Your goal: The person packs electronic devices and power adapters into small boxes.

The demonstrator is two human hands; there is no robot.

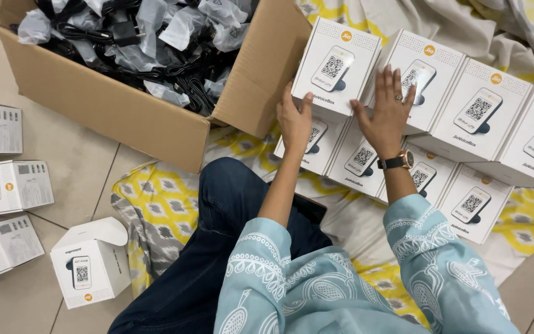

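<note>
On the tiled floor at the far left, three white cartons (pixel 8 185) lie on their sides in a column. Just to their right stands an opened white box (pixel 91 263) with its flap raised. Above it sits a large cardboard box (pixel 103 105), filled with black cables in clear bags (pixel 143 43). To the right of the cardboard box, a yellow and grey patterned cloth (pixel 156 210) covers the floor, and the person sits on it in dark trousers and a light blue printed top.

The left hand (pixel 295 120) rests against the left lower edge of the top white box (pixel 336 65), fingers pressed together and thumb set on the box edge. The right hand (pixel 385 114) lies flat just beside that box on its right, fingers (pixel 397 83) spread and overlapping the neighbouring box (pixel 424 71); it carries a ring, and a wristwatch (pixel 395 162) sits on the wrist. The top white box rests on a lower row of identical boxes (pixel 360 161). Further right, more stacked boxes (pixel 508 124) continue the two rows.
</note>
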